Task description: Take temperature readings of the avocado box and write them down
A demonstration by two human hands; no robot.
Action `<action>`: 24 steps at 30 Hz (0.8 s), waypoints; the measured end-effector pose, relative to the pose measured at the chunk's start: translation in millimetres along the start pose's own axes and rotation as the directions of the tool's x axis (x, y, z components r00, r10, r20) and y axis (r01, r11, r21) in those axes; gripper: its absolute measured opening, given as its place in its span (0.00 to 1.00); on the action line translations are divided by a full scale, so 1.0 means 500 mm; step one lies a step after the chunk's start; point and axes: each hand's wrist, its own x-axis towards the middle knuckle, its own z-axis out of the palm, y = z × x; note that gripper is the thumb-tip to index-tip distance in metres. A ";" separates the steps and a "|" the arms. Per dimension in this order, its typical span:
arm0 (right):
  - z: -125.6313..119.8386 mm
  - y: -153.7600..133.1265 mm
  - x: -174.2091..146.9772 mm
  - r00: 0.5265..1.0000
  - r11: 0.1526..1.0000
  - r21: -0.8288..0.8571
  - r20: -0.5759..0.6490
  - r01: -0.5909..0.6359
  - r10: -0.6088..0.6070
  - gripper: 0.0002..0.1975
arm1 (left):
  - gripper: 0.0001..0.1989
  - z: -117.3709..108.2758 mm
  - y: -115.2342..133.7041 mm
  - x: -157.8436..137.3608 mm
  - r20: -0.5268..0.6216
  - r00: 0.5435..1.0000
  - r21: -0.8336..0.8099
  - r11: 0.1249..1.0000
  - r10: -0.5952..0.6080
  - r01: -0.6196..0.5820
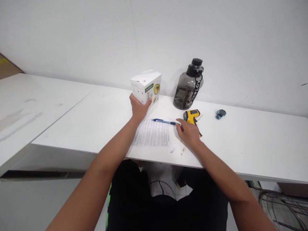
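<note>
My left hand (140, 108) is wrapped round the lower part of a white box (139, 89) with avocado pictures on its side. The box stands near the wall, slightly tilted. The fingers of my right hand (189, 131) are curled at the dark end of a blue pen (163, 121), which points left. Beneath the pen is a sheet of paper (152, 134) covered in rows of dark writing. Just beyond my right hand lies a yellow-and-black infrared thermometer gun (192, 114), its handle partly hidden by the hand.
A dark translucent water bottle (184, 89) stands against the wall. Farther right lies a small blue watch-like object (220, 114). Two small scraps (183, 151) sit near the front edge of the white table (252, 144). A wire rack (284, 205) is below, at right.
</note>
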 end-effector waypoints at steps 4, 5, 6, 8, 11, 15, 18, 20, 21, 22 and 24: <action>-0.041 0.034 0.013 0.980 0.961 -0.211 -0.125 -0.180 0.156 0.21 | 0.47 0.003 0.005 -0.002 -0.042 0.998 0.043 0.998 -0.047 0.048; -0.049 0.042 0.016 0.970 0.942 -0.241 -0.130 -0.233 0.207 0.22 | 0.47 0.004 0.005 -0.002 -0.046 0.998 0.045 0.998 -0.045 0.047; -0.054 0.048 0.019 0.961 0.926 -0.259 -0.122 -0.274 0.250 0.23 | 0.47 0.005 0.005 -0.002 -0.047 0.998 0.043 0.998 -0.042 0.044; -0.060 0.055 0.023 0.942 0.905 -0.263 -0.075 -0.334 0.326 0.25 | 0.47 0.005 0.003 -0.001 -0.045 0.998 0.033 0.999 -0.039 0.041; -0.063 0.052 0.028 0.900 0.883 -0.216 0.044 -0.416 0.434 0.31 | 0.49 0.004 0.001 0.001 -0.029 0.998 0.026 0.998 -0.058 0.059; -0.070 0.049 0.032 0.854 0.863 -0.153 0.136 -0.482 0.501 0.44 | 0.50 0.002 0.009 0.000 -0.021 0.997 0.037 0.997 -0.069 0.070; -0.075 0.058 0.034 0.855 0.868 -0.112 0.153 -0.483 0.495 0.40 | 0.49 0.001 0.016 -0.002 -0.063 0.994 0.091 0.992 -0.087 0.092; -0.076 0.066 0.035 0.874 0.883 -0.039 0.132 -0.467 0.468 0.29 | 0.47 0.000 0.017 -0.003 -0.088 0.991 0.092 0.989 -0.104 0.112; -0.074 0.069 0.035 0.886 0.890 0.033 0.119 -0.455 0.449 0.24 | 0.46 -0.001 0.016 -0.003 -0.089 0.990 0.066 0.991 -0.111 0.117; -0.073 0.070 0.036 0.895 0.885 0.139 0.115 -0.444 0.431 0.19 | 0.45 -0.002 0.015 -0.002 -0.081 0.990 0.027 0.993 -0.115 0.118; -0.067 0.068 0.037 0.896 0.795 0.418 0.143 -0.440 0.421 0.16 | 0.43 -0.005 0.014 0.000 -0.049 0.995 -0.042 0.996 -0.084 0.082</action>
